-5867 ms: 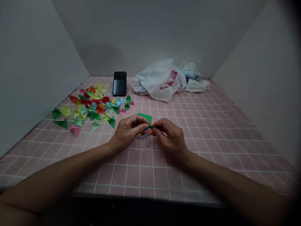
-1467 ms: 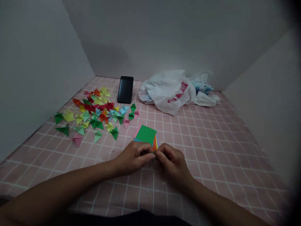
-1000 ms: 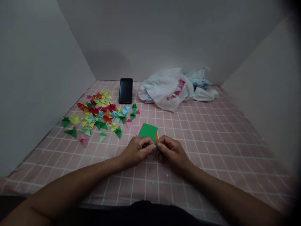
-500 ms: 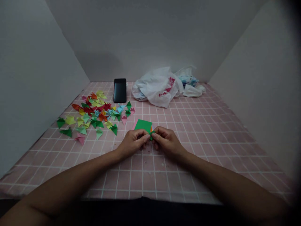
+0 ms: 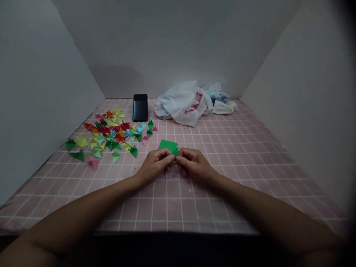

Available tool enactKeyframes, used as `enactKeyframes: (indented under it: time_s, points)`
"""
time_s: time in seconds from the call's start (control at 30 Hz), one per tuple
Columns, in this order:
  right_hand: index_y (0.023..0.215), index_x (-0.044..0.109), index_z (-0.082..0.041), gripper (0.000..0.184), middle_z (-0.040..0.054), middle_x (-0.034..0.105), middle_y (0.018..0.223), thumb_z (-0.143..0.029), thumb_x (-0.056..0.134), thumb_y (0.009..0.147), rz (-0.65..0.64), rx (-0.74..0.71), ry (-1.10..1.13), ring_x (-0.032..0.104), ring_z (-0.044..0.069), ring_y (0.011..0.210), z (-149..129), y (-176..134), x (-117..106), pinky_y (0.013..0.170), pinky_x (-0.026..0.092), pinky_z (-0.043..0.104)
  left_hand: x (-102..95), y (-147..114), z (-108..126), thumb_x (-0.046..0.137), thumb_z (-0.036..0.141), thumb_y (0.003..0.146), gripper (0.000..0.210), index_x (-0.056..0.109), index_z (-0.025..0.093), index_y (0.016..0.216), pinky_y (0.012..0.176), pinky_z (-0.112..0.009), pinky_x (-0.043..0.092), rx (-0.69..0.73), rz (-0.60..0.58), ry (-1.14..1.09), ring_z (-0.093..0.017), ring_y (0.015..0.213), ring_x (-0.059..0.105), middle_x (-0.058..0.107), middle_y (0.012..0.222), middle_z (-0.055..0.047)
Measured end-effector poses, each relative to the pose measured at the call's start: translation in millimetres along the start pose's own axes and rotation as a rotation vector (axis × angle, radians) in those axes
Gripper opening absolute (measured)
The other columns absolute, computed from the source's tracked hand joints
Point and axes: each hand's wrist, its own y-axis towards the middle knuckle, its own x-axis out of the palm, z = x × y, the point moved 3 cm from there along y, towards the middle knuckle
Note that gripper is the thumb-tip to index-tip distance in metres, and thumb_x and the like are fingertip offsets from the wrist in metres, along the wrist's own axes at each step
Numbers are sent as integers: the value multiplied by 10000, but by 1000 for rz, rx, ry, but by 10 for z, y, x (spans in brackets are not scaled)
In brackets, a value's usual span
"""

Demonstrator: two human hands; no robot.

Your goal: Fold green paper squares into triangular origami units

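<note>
Near the middle of the table, my left hand (image 5: 156,162) and my right hand (image 5: 194,163) meet, thumbs and fingers pinched on a small folded green paper (image 5: 175,151). My fingertips cover most of its lower part. Just behind it lies a stack of square paper sheets (image 5: 167,145), green on top, with a pink edge showing at its left. To the left spreads a pile of folded paper pieces (image 5: 111,138) in red, orange, yellow, green, blue and pink.
A black phone (image 5: 140,108) lies behind the paper pile. White plastic bags (image 5: 185,104) sit crumpled against the back wall, with a blue-patterned packet (image 5: 219,96) beside them. A pink checked cloth (image 5: 236,163) covers the table, walled on three sides.
The folded green paper has turned between my fingertips, and its pointed part now stands upward. My hands remain together in nearly the same place. The whole view has shifted slightly.
</note>
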Motion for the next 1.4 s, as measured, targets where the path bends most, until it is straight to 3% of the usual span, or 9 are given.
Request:
enactKeyframes:
  time_s: [0.17, 0.33, 0.5, 0.73, 1.1, 1.27, 1.4]
  points:
    - [678, 500, -208, 308, -50, 517, 527, -404, 624, 880, -68, 27, -17, 442, 86, 428, 26, 4, 12, 427, 312, 226, -12, 30, -31, 700, 419, 819, 301, 577, 153, 751, 553, -209, 415, 12, 42, -56, -82, 532, 531, 576, 607, 42]
    - [761, 530, -204, 233, -52, 547, 575, -383, 632, 871, 8, 11, 31, 481, 90, 464, 63, 20, 6, 461, 349, 226, -9, 38, -54, 712, 413, 808, 294, 579, 156, 760, 546, -215, 419, -17, 58, -77, -86, 529, 541, 583, 625, 38]
    - [787, 536, -202, 222, -45, 576, 594, -376, 645, 872, -16, 19, 98, 513, 94, 468, 89, 60, -17, 476, 399, 234, -14, 48, -77, 656, 456, 870, 317, 611, 150, 802, 603, -231, 462, -14, 25, -140, -96, 599, 584, 627, 709, 6]
    - [870, 544, -207, 184, -29, 651, 722, -315, 692, 849, 28, -6, 207, 569, 91, 512, 104, 80, -11, 484, 460, 233, -4, 55, -118, 706, 442, 849, 309, 604, 150, 842, 628, -233, 492, -21, -8, -238, -94, 614, 618, 644, 757, 6]
    - [833, 501, -220, 234, -62, 574, 647, -333, 705, 852, 62, -29, 143, 521, 87, 490, 82, 46, 1, 468, 408, 225, 22, 60, -140, 749, 375, 822, 274, 594, 163, 899, 618, -225, 509, -27, -6, -276, -102, 613, 654, 658, 732, 22]
    - [857, 531, -213, 202, -23, 620, 699, -364, 660, 890, 9, -52, 96, 542, 109, 559, 62, 30, 23, 522, 415, 251, 24, 68, -124, 753, 399, 824, 337, 574, 178, 1004, 604, -237, 524, 10, -15, -275, -126, 591, 658, 659, 657, 34]
    - [866, 546, -209, 231, -15, 647, 742, -361, 720, 848, -13, -58, 153, 579, 114, 601, 78, 40, 26, 547, 436, 253, 15, 63, -106, 727, 394, 840, 284, 593, 174, 960, 614, -247, 533, 4, -9, -255, -132, 611, 665, 666, 686, 18]
